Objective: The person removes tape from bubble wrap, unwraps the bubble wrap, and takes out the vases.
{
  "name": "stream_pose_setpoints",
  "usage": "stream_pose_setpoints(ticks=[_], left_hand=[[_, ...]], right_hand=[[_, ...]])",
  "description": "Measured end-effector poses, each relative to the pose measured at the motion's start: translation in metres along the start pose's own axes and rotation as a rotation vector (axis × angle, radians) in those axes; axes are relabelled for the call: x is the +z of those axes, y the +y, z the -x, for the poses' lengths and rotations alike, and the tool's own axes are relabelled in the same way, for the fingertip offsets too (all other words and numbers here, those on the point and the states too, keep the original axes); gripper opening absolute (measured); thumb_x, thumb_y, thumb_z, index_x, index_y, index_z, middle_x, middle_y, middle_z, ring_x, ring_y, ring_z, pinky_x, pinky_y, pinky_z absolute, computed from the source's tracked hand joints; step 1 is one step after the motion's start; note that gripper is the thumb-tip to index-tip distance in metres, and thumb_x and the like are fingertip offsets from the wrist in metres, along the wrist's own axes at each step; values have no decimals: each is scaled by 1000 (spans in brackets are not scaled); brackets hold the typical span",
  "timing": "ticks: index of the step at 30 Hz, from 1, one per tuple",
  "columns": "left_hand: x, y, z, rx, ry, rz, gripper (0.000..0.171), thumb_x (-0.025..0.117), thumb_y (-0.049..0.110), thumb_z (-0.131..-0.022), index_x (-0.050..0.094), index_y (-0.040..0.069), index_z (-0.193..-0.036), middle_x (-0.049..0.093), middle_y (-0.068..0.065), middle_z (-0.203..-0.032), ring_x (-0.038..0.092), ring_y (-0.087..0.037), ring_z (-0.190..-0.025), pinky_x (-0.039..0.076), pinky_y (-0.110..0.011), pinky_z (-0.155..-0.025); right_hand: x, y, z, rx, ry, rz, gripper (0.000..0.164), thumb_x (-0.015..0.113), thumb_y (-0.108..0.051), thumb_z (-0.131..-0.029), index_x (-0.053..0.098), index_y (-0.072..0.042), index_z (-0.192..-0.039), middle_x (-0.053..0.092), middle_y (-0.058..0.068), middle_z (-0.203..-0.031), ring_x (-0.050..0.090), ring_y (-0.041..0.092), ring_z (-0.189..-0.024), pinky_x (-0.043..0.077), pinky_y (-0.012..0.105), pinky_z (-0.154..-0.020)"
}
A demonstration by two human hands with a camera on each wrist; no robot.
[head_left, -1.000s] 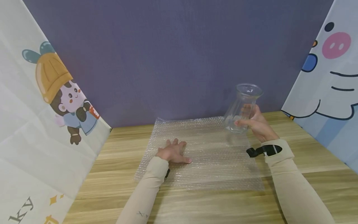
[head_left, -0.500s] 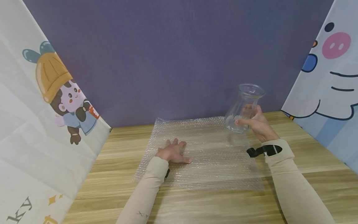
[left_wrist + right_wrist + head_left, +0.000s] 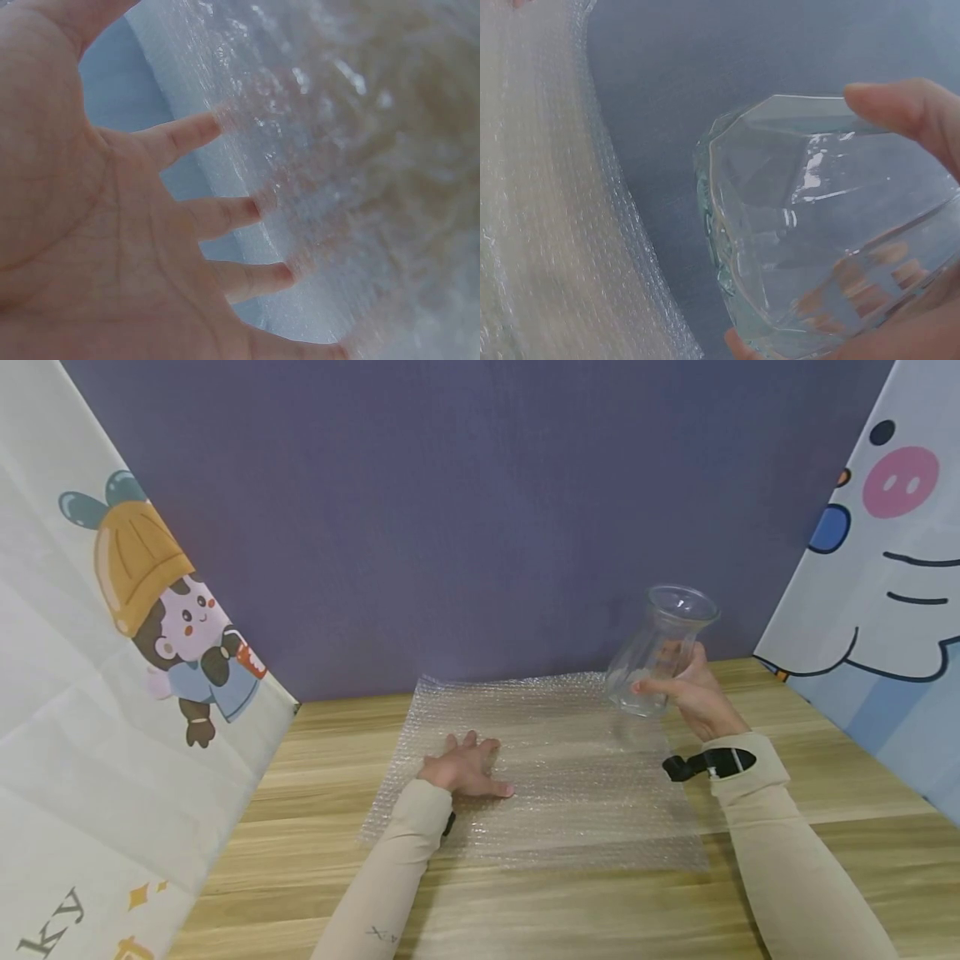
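Observation:
In the head view a sheet of bubble wrap (image 3: 570, 777) lies flat on the table. My left hand (image 3: 467, 768) rests on its left part with the fingers spread. The left wrist view shows that palm and its straight fingertips against the bubble wrap (image 3: 360, 150). My right hand (image 3: 693, 693) grips a clear glass vase (image 3: 660, 652) around its body, over the sheet's far right corner. The vase has a flared round rim and leans to the right. In the right wrist view its thick faceted base (image 3: 727, 247) faces the camera, with the thumb along one side.
The wood-grain table (image 3: 337, 827) extends around the sheet. A dark purple-blue wall (image 3: 480, 527) stands behind it, close to the sheet's far edge. Printed cartoon panels (image 3: 75, 693) flank the left side, and another panel (image 3: 885, 602) stands at the right.
The vase has tilted slightly further to the right in my right hand, its rim shifting right. My left hand and the bubble wrap have stayed in place.

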State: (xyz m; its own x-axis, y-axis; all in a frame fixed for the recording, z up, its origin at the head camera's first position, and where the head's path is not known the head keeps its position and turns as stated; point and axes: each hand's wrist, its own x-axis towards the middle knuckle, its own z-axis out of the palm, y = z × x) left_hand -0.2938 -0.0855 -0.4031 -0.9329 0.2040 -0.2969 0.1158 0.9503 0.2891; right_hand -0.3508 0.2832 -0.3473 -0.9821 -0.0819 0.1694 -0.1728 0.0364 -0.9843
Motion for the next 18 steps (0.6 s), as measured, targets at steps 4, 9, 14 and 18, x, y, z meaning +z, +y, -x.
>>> stream_pose_setpoints(ticks=[4, 9, 14, 18], left_hand=[[0, 0, 0, 1, 2, 3, 97, 73, 71, -79, 31, 36, -160, 13, -12, -173, 5, -49, -157, 14, -86, -111], [0, 0, -1, 4, 4, 6, 97, 73, 71, -79, 32, 36, -160, 13, -12, -173, 6, -49, -157, 14, -86, -110], [0, 0, -2, 4, 2, 1, 97, 73, 72, -79, 32, 36, -160, 13, -12, -173, 6, -50, -157, 15, -87, -110], [0, 0, -2, 6, 4, 0, 97, 73, 71, -79, 32, 36, -160, 14, -12, -173, 6, -50, -157, 15, -87, -109]], right_hand=[[-1, 1, -1, 3, 29, 5, 90, 81, 6, -81, 17, -20, -140, 36, -14, -128, 41, 9, -120, 43, 19, -92], [-2, 3, -3, 24, 67, 55, 90, 81, 3, -81, 17, -19, -139, 31, -15, -126, 36, 9, -120, 41, 22, -94], [-4, 6, -4, 44, 85, 88, 90, 82, 1, -82, 16, -19, -140, 31, -14, -125, 37, 7, -115, 42, 22, -92], [-5, 7, -4, 46, 91, 92, 90, 82, 1, -82, 15, -15, -141, 30, -11, -125, 38, 7, -113, 44, 21, -89]])
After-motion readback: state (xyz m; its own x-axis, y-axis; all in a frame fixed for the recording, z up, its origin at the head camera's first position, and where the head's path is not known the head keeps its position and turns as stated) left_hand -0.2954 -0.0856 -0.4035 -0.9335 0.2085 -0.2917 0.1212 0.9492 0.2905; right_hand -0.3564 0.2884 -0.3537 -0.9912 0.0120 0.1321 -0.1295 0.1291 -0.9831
